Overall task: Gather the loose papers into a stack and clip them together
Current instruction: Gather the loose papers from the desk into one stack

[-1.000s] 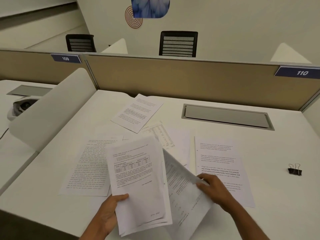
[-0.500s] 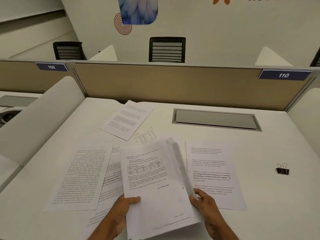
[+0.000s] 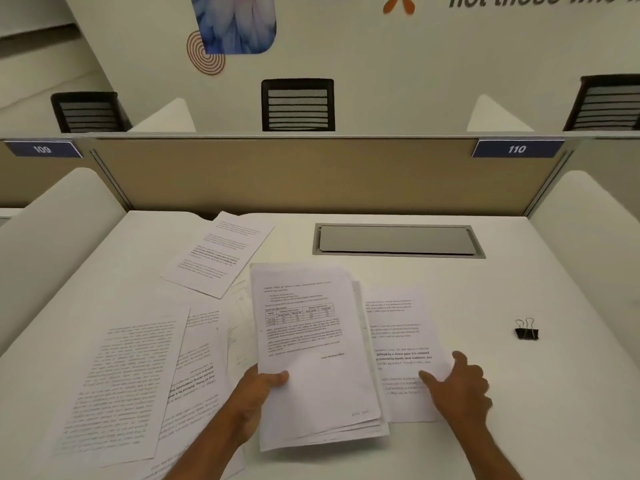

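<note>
My left hand (image 3: pixel 254 398) grips a stack of several printed sheets (image 3: pixel 311 355) by its left edge, thumb on top, held just above the white desk (image 3: pixel 519 393). To its right lies a loose sheet (image 3: pixel 401 344), and my right hand (image 3: pixel 457 386) rests on that sheet's lower right part with fingers spread and thumb reaching onto the paper. More loose sheets lie on the left: one far back (image 3: pixel 218 254), one at the near left (image 3: pixel 117 389), and another under it (image 3: pixel 194 372). A black binder clip (image 3: pixel 526 330) sits alone on the right.
A beige partition (image 3: pixel 311 174) closes the desk's far side, with a grey cable hatch (image 3: pixel 398 240) in front of it. White curved side dividers (image 3: pixel 52 244) flank the desk on both sides. Black chairs (image 3: pixel 298 105) stand beyond the partition.
My right hand let go of the stack's right edge and moved right onto the loose sheet. The stack now stays in my left hand alone. The view tilted up slightly.
</note>
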